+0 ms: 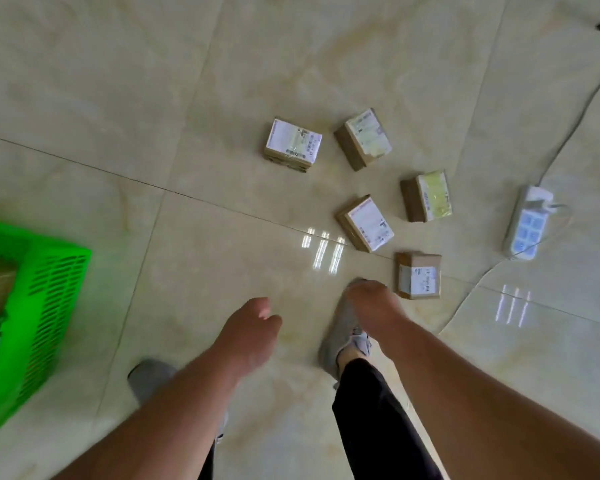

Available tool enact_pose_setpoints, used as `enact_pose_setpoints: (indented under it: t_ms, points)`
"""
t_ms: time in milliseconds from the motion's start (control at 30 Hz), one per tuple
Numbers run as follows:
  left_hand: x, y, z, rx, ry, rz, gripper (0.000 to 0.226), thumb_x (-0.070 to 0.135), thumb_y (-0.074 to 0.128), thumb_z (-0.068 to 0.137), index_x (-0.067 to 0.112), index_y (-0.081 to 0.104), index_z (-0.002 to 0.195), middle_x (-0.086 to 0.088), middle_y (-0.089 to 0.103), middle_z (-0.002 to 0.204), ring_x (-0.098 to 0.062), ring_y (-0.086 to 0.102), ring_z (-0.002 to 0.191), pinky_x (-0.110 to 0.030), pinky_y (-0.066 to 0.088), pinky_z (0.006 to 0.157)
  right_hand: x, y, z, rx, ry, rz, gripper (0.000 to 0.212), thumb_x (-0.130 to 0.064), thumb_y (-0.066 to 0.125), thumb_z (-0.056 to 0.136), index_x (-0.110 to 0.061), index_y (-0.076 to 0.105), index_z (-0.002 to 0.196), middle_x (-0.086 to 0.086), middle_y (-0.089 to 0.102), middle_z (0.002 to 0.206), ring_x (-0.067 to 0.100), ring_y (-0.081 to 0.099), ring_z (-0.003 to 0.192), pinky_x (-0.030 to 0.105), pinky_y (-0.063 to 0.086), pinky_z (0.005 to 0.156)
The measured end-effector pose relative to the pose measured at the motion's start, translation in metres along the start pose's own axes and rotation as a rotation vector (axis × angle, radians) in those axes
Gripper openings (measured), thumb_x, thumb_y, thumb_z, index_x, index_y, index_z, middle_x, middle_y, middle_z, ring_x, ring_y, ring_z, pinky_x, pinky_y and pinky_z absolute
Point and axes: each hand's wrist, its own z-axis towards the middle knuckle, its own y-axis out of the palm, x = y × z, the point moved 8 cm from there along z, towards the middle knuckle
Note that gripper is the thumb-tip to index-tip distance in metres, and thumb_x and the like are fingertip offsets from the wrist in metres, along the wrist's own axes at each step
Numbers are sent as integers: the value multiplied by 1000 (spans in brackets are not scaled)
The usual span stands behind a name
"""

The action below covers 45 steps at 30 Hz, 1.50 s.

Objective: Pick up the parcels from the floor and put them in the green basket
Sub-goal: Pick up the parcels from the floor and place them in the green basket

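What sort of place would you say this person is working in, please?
Probably an indoor room used for sorting parcels, though little beyond the floor shows. The clues: glossy marble-look floor tiles, a white power strip with its cable lying on the floor, and small labelled cardboard parcels scattered near a green basket.

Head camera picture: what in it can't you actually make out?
- Green basket: cut off by the left edge of the head view; its contents are mostly out of frame and blurred.
- Parcel labels, such as on the nearest parcel: print too small and blurred to read.
- Right hand: seen from behind, fingers hidden, so its grip is unclear.
- Left hand: curled, motion-blurred.
- Power strip: its cable runs off the frame's right edge.
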Motion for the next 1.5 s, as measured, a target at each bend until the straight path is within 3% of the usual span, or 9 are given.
enact_pose_setpoints:
  t_ms: [133, 300, 400, 433, 467, 600, 767, 1133, 1500]
  points:
    - [40, 60, 38, 17, -37, -122, 52, 24, 56, 96, 17, 50, 147, -5, 55, 149, -20, 53, 132, -31, 42, 106, 15, -53, 57, 16, -29, -71, 36, -25, 48, 95, -7, 61, 124, 19, 66, 119, 37, 63, 111, 43, 54, 92]
    - [76, 129, 99, -17, -148, -313, 37, 21, 52, 90, 8, 61, 124, -23, 62, 131, -40, 53, 130, -46, 41, 111, 22, -92, 144, 10, -48, -61, 44, -22, 47, 96, -13, 50, 139, 17, 61, 130, 36, 60, 117, 41, 52, 94]
    - [95, 160, 141, -37, -181, -409, 51, 19, 50, 81, -2, 55, 128, -35, 57, 119, -17, 17, 115, -43, 44, 104, 14, -101, 196, 23, -89, -79, 47, -20, 45, 96, -17, 45, 143, 14, 57, 135, 33, 58, 121, 35, 48, 89]
    - [102, 167, 156, -30, -178, -422, 57, 20, 50, 81, 2, 53, 134, -33, 57, 125, -45, 30, 135, -47, 44, 109, 9, -101, 213, 24, -113, -94, 49, -20, 44, 96, -17, 43, 145, 15, 57, 136, 33, 57, 121, 35, 48, 91]
    - [107, 172, 170, -24, -177, -430, 63, 24, 51, 81, 8, 50, 143, -25, 59, 131, -38, 59, 121, -47, 43, 111, 4, -101, 227, 16, -134, -120, 51, -19, 44, 96, -18, 40, 147, 15, 56, 138, 33, 56, 123, 34, 47, 90]
    - [123, 190, 217, -18, -168, -456, 79, 37, 53, 76, 18, 40, 151, -8, 60, 136, -26, 60, 121, -45, 45, 109, -12, -89, 272, -28, -192, -243, 53, -17, 41, 97, -16, 37, 150, 16, 54, 140, 33, 56, 120, 30, 38, 83]
    - [127, 195, 246, 4, -159, -571, 6, 14, 56, 90, 17, 59, 94, 12, 62, 85, -3, 59, 79, -22, 49, 72, -19, -71, 290, -74, -247, -344, 34, -13, 43, 91, -7, 58, 121, 17, 64, 122, 29, 56, 93, 29, 46, 71]
    - [117, 128, 178, -2, -42, -599, 26, 19, 51, 90, 32, 68, 105, 5, 74, 114, -8, 64, 103, -27, 47, 83, -49, -48, 203, -108, -283, -179, 41, -23, 44, 89, -18, 64, 124, 4, 71, 108, 15, 62, 81, 27, 44, 57]
    - [2, -46, 64, 198, -45, -650, 31, 16, 49, 94, 37, 72, 96, 26, 69, 88, 6, 58, 86, -21, 40, 65, -136, 88, 29, -242, -418, -210, 44, -25, 44, 89, -23, 66, 126, -3, 74, 111, 4, 62, 80, 16, 42, 53]
